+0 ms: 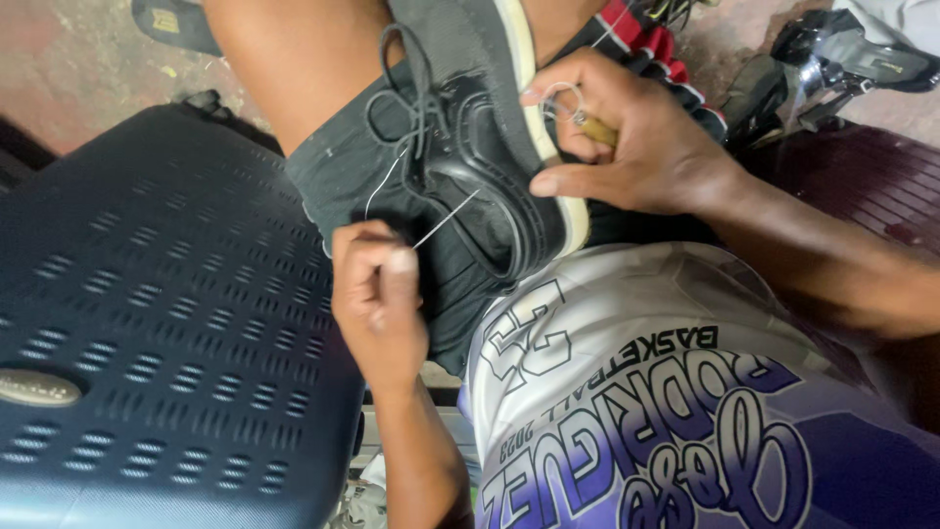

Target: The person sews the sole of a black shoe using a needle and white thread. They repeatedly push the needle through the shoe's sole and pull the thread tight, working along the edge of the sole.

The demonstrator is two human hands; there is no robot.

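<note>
Oval metallic badge [37, 388] low on the dark blue perforated plastic chair [166, 323] at left; white-and-purple printed jersey [666, 411] at lower right. Left hand [377, 304] raised from below, fingers pinched shut on a pale thread [446, 219] pulled taut from the shoe. Right hand [627, 137] closed on a wooden-handled awl [594, 127] — thumb pressed against the pale sole. Black laced shoe [480, 157] resting on the lap, on dark shorts [343, 176].

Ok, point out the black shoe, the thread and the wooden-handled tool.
black shoe [490, 171]: head view, on its upper.
thread [446, 218]: head view, on the taut stretch.
wooden-handled tool [599, 130]: head view, on the handle.
</note>
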